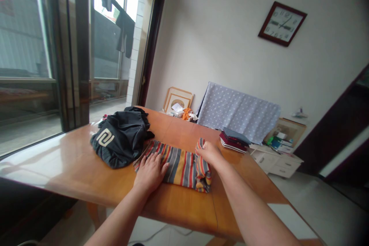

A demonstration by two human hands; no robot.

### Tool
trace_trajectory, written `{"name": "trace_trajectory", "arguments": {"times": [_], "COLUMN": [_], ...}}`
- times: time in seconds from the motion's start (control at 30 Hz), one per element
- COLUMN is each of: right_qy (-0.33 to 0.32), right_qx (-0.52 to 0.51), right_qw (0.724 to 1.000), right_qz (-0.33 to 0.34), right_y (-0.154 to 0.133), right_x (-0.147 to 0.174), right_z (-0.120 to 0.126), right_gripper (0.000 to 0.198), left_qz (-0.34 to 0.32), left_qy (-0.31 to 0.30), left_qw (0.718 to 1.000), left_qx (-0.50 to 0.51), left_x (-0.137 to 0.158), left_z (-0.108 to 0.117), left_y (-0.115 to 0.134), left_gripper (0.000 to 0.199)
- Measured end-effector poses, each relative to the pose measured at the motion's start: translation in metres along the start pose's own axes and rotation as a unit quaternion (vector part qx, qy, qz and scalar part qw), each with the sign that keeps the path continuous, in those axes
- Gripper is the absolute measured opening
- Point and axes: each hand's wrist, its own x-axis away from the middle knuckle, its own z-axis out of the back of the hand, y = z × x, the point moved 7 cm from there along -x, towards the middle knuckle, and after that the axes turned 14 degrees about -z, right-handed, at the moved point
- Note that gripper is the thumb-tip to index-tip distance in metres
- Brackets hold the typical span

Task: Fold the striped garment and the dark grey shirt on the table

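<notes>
Head view — a striped cloth in red, yellow and grey lies across the near middle part of the wooden table. The left hand rests on the left part of this cloth, palm down, with the fingers a little spread. The right hand has its fingers closed on the far right corner, where the cloth is bunched into a thick, folded band along its right end. The two hands are apart from each other, and the middle stripes lie flat between them.

To the left of the cloth, and just beside it, there is a dark garment in a loose heap — a pale symbol is visible on it. At the far right of the table stands a stack of folded clothes, with a grey-blue piece on the top. At the near right lies a white flat object. Behind the table hangs a pale dotted cloth, and a clock is on the wall.
</notes>
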Motion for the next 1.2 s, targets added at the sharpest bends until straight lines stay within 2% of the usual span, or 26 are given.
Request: {"name": "trace_trajectory", "arguments": {"times": [0.17,0.27,0.33,0.4,0.5,0.57,0.63,0.77,0.83,0.93,1.07,1.13,1.2], "right_qy": [-0.040,-0.084,-0.099,-0.086,-0.024,0.016,0.022,-0.073,-0.110,-0.118,-0.126,-0.120,-0.076], "right_qx": [-0.055,-0.113,-0.137,-0.150,-0.162,-0.154,-0.127,-0.016,0.027,0.043,-0.001,-0.068,-0.158], "right_qw": [0.998,0.990,0.986,0.985,0.987,0.987,0.987,0.985,0.982,0.983,0.981,0.978,0.974], "right_qz": [0.014,0.009,0.002,-0.002,0.009,0.046,0.100,0.157,0.153,0.134,0.150,0.159,0.142], "right_y": [-0.040,-0.049,-0.047,-0.039,-0.024,-0.021,-0.027,-0.047,-0.054,-0.059,-0.058,-0.053,-0.038], "right_x": [0.014,0.020,0.019,0.016,0.011,0.014,0.024,0.054,0.067,0.076,0.073,0.065,0.051], "right_z": [-0.040,-0.071,-0.081,-0.078,-0.056,-0.045,-0.047,-0.096,-0.122,-0.140,-0.138,-0.127,-0.107], "right_gripper": [0.016,0.022,0.031,0.036,0.039,0.040,0.041,0.057,0.066,0.072,0.070,0.065,0.058], "left_qz": [0.002,0.003,0.004,0.007,0.011,0.010,0.007,0.008,0.011,0.010,0.006,0.003,0.002], "left_qy": [0.006,0.010,0.014,0.014,0.009,0.007,0.007,-0.002,-0.008,-0.016,-0.019,-0.015,-0.013], "left_qw": [1.000,1.000,0.999,0.999,0.999,0.999,0.999,1.000,1.000,1.000,1.000,1.000,1.000], "left_qx": [0.009,0.024,0.036,0.046,0.048,0.043,0.036,0.025,0.021,0.017,0.013,0.009,0.008], "left_x": [0.002,0.002,0.003,0.003,0.003,0.003,0.003,0.002,0.001,0.001,0.000,0.000,0.000], "left_z": [0.002,0.003,0.003,0.003,0.001,0.000,0.000,-0.001,-0.002,-0.003,-0.003,-0.002,-0.001], "left_y": [0.000,-0.001,-0.001,-0.002,-0.003,-0.003,-0.002,-0.002,-0.003,-0.003,-0.002,-0.001,-0.001], "left_gripper": [0.058,0.058,0.056,0.055,0.055,0.056,0.056,0.056,0.055,0.054,0.054,0.054,0.054]}}
